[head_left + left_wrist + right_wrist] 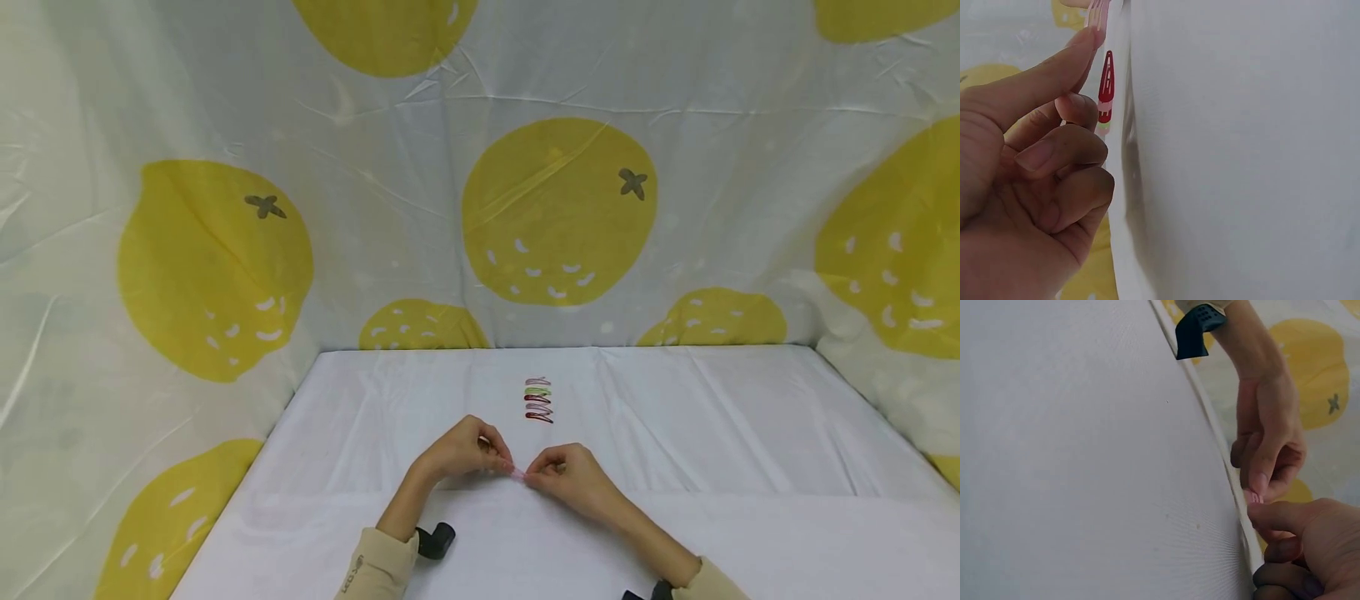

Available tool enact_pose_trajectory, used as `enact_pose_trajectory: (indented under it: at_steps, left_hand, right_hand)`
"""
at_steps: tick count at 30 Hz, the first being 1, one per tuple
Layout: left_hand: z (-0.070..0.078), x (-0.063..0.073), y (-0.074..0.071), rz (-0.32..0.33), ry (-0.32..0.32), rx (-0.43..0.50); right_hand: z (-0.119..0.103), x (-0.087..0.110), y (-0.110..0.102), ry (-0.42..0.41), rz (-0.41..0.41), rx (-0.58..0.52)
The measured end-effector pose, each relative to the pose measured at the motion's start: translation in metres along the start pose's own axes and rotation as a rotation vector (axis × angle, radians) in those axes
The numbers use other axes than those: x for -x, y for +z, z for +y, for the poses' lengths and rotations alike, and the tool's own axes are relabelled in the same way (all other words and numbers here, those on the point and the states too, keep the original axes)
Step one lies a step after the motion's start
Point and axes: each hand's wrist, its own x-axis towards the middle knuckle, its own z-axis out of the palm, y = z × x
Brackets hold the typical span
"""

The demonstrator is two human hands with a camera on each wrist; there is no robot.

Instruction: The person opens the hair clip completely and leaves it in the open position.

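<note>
Between both hands is a small pink snap hair clip (518, 474), held low over the white table. My left hand (467, 450) pinches one end between thumb and forefinger, its other fingers curled in. At the opposite end, my right hand (576, 482) pinches the clip with thumb and fingertips. Slots show in the pink clip (1099, 17) in the left wrist view, while its lower end is hidden by the left fingertips. In the right wrist view only a short piece of the clip (1254, 497) shows between the two hands.
Beyond the hands, several snap hair clips lie in a column, among them a green clip (537, 391) and a red clip (538, 417) nearest the hands. A white cloth (360, 433) covers the table. Lemon-printed curtains (397, 208) enclose the back and sides.
</note>
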Motion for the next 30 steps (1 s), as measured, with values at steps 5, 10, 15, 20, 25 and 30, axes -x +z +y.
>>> enact_pose_trajectory:
  at_steps: [5, 10, 15, 20, 25, 30]
  left_hand:
    - [0.0, -0.001, 0.0, 0.02, 0.032, 0.001]
    - [0.0, -0.002, 0.0, 0.041, 0.06, 0.004]
    - [0.003, -0.002, 0.001, 0.071, 0.074, -0.043]
    - [0.006, -0.002, 0.003, 0.09, 0.1, -0.104]
    - [0.007, -0.004, 0.006, 0.125, 0.128, -0.144]
    - [0.006, -0.007, 0.012, 0.19, 0.144, -0.136]
  right_hand:
    - [0.003, -0.001, 0.0, 0.03, 0.093, 0.018]
    - [0.003, -0.003, -0.002, 0.052, 0.144, 0.003]
    - [0.001, -0.005, -0.005, 0.02, 0.173, -0.002]
    - [0.002, -0.006, -0.005, -0.016, 0.173, -0.002]
    - [0.005, -0.006, -0.007, -0.004, 0.198, -0.002]
    - [0.007, -0.005, -0.007, -0.013, 0.229, 0.005]
